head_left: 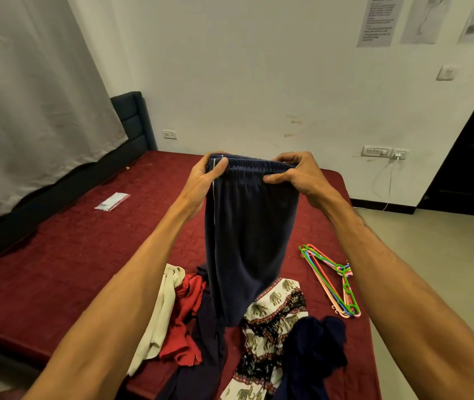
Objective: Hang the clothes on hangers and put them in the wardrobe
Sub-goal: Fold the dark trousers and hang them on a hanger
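Person stands at the bed [57,269], both arms out, holding up navy trousers [250,226] by the elastic waistband [256,164]. L hand [204,176] pinches the waistband's left end, thumb on the front, fingers curled behind. R hand [293,174] is clamped on the right end the same way. Trousers hang straight down in the air over the bed w/ a thin white stripe down the left side, hem down by the clothes pile; can't tell if it touches. Pile sits on the maroon mattress at the near edge: cream garment [160,313], red garment [185,313] just beside it, elephant-print garment [270,313] to the R, dark navy garment [313,342] next to that. Stack of coloured plastic hangers [334,278] lies on the bed, R of the pile. Small clear packet [112,201] lies further up the bed, L side, well apart from the rest
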